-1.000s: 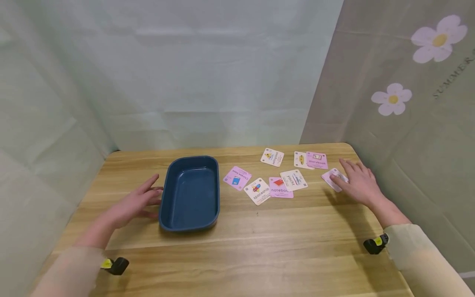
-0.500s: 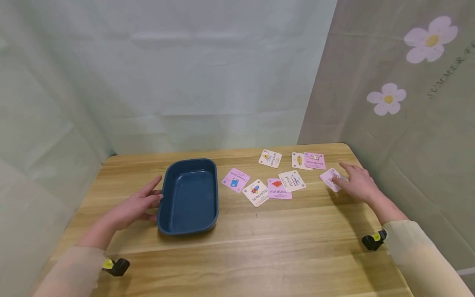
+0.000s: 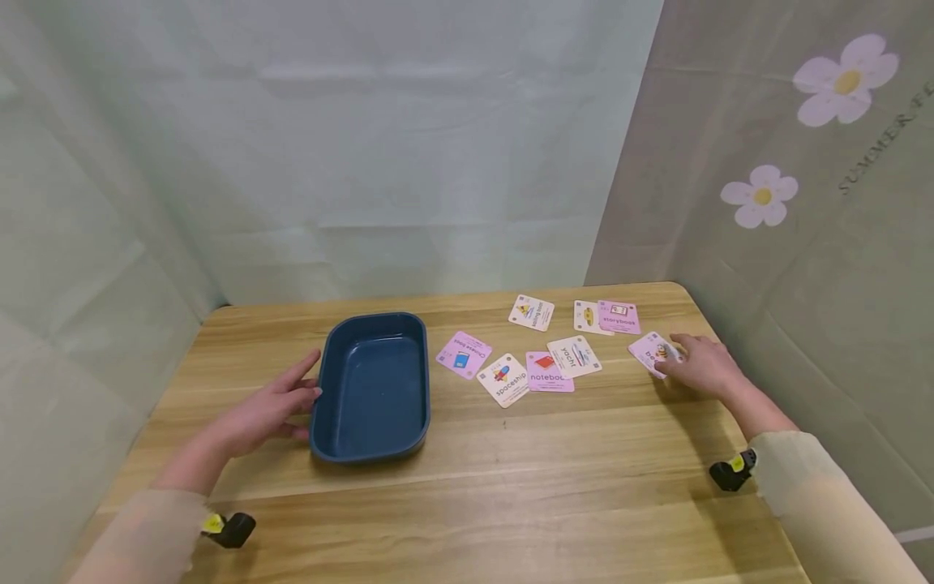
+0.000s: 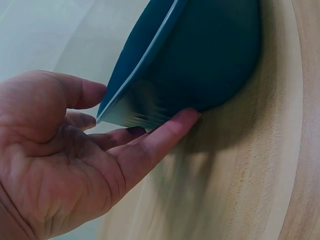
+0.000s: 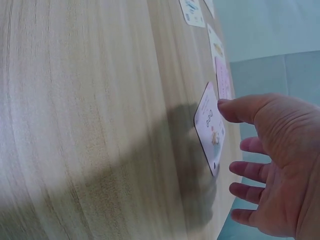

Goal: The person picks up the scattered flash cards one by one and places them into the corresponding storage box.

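Observation:
My right hand (image 3: 704,365) is over a pink picture card (image 3: 645,354) with a bee on it, at the right of the table. In the right wrist view the thumb is near one edge of this bee card (image 5: 204,120) and the other fingers are spread beyond it; whether they touch it I cannot tell. The left hand (image 3: 266,410) is against the left side of a dark blue tray (image 3: 428,405). Seen from the left wrist, relaxed fingers (image 4: 150,147) are at the tray's outer wall (image 4: 215,60), with the thumb by its rim.
Between tray and bee card lie a Chinese book card (image 3: 461,349), a spaceship card (image 3: 503,377), a notebook card (image 3: 543,381) and a yacht card (image 3: 569,353) overlapping it. Farther back are a sailing boat card (image 3: 531,311) and a storybook card (image 3: 619,318) overlapping a yellow-pictured card (image 3: 586,315).
The right hand's fingers have drawn in toward the near right edge of the bee card, uncovering its picture. The left hand stays beside the tray. The head view has shifted slightly.

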{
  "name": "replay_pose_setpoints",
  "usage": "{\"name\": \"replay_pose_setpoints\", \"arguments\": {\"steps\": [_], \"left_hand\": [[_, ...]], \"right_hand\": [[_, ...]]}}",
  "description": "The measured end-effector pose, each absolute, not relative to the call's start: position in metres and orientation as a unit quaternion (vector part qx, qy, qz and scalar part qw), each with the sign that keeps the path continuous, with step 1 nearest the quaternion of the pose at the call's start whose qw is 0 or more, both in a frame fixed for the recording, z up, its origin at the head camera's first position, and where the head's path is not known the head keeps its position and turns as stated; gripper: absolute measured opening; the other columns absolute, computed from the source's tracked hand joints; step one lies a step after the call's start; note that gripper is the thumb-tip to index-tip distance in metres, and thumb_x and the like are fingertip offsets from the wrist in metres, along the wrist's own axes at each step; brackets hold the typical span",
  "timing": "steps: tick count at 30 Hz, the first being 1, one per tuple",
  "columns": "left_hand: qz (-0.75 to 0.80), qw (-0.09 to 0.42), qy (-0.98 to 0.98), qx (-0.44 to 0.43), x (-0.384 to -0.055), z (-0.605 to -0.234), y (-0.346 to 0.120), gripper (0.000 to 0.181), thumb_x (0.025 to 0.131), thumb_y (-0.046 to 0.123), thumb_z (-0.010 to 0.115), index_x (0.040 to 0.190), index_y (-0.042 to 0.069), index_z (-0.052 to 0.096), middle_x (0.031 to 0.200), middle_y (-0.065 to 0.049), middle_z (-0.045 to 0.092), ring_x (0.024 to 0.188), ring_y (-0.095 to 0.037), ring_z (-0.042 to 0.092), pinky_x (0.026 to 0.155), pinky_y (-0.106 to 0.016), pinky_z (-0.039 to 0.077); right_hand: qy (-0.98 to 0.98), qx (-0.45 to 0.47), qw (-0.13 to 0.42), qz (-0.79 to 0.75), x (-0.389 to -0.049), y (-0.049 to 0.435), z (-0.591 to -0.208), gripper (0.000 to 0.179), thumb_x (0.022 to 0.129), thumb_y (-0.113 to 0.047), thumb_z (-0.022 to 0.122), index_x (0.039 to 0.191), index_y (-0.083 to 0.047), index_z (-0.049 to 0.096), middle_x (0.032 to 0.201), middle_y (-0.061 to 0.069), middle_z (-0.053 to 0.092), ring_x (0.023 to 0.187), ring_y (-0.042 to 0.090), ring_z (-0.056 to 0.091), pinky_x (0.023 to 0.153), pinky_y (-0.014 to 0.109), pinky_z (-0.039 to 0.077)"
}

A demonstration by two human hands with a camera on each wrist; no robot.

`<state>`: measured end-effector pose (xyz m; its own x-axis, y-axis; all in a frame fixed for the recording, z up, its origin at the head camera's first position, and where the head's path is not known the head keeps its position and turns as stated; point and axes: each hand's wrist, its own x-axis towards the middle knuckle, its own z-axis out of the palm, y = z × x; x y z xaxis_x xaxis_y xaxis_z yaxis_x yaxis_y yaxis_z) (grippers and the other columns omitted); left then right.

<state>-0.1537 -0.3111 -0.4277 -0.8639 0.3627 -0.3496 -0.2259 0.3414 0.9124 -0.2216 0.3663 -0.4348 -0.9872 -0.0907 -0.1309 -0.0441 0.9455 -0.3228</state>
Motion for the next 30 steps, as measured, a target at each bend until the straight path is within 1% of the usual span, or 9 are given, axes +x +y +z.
{"name": "replay_pose_setpoints", "arguments": {"steps": [6, 12, 17, 23, 30], "left_hand": [[0.566, 0.257, 0.783, 0.032, -0.1524, -0.4280, -0.3112, 0.079, 0.110, 0.028, 0.048, 0.165, 0.026, -0.008, 0.162, -0.036, 0.010, 0.138, -0.054, 0.037, 0.086, -0.046, 0.058], [0.574, 0.259, 0.776, 0.032, -0.1533, -0.4310, -0.3115, 0.078, 0.110, 0.027, 0.049, 0.165, 0.027, -0.006, 0.162, -0.035, 0.010, 0.137, -0.052, 0.039, 0.086, -0.046, 0.058], [0.580, 0.260, 0.772, 0.032, -0.1546, -0.4331, -0.3108, 0.077, 0.110, 0.025, 0.048, 0.165, 0.028, -0.005, 0.162, -0.035, 0.009, 0.134, -0.050, 0.042, 0.086, -0.046, 0.058], [0.582, 0.262, 0.768, 0.042, -0.1551, -0.4343, -0.3107, 0.078, 0.110, 0.024, 0.047, 0.164, 0.029, -0.009, 0.162, -0.038, 0.003, 0.135, -0.053, 0.039, 0.085, -0.047, 0.058], [0.588, 0.265, 0.764, 0.031, -0.1552, -0.4354, -0.3111, 0.076, 0.110, 0.026, 0.046, 0.165, 0.032, -0.006, 0.164, -0.035, 0.001, 0.139, -0.054, 0.035, 0.086, -0.047, 0.058]], "right_hand": [[0.983, -0.025, 0.083, -0.160, -0.2221, 0.3650, -0.4366, 0.079, 0.096, -0.041, 0.066, 0.145, 0.015, 0.042, 0.137, 0.043, 0.045, 0.123, 0.061, 0.040, 0.098, 0.070, 0.034], [0.981, 0.009, 0.107, -0.161, -0.2209, 0.3676, -0.4367, 0.088, 0.095, -0.051, 0.065, 0.148, 0.014, 0.038, 0.141, 0.044, 0.037, 0.124, 0.062, 0.034, 0.097, 0.072, 0.033], [0.982, 0.025, 0.113, -0.148, -0.2208, 0.3706, -0.4386, 0.093, 0.093, -0.059, 0.063, 0.146, 0.014, 0.040, 0.138, 0.044, 0.038, 0.122, 0.063, 0.035, 0.094, 0.072, 0.035], [0.983, 0.032, 0.114, -0.140, -0.2197, 0.3723, -0.4420, 0.094, 0.091, -0.064, 0.063, 0.142, 0.014, 0.045, 0.133, 0.041, 0.043, 0.117, 0.060, 0.037, 0.090, 0.070, 0.037], [0.981, 0.039, 0.120, -0.146, -0.2186, 0.3709, -0.4410, 0.096, 0.089, -0.065, 0.065, 0.142, 0.013, 0.046, 0.135, 0.042, 0.040, 0.119, 0.062, 0.035, 0.091, 0.071, 0.035]]}}
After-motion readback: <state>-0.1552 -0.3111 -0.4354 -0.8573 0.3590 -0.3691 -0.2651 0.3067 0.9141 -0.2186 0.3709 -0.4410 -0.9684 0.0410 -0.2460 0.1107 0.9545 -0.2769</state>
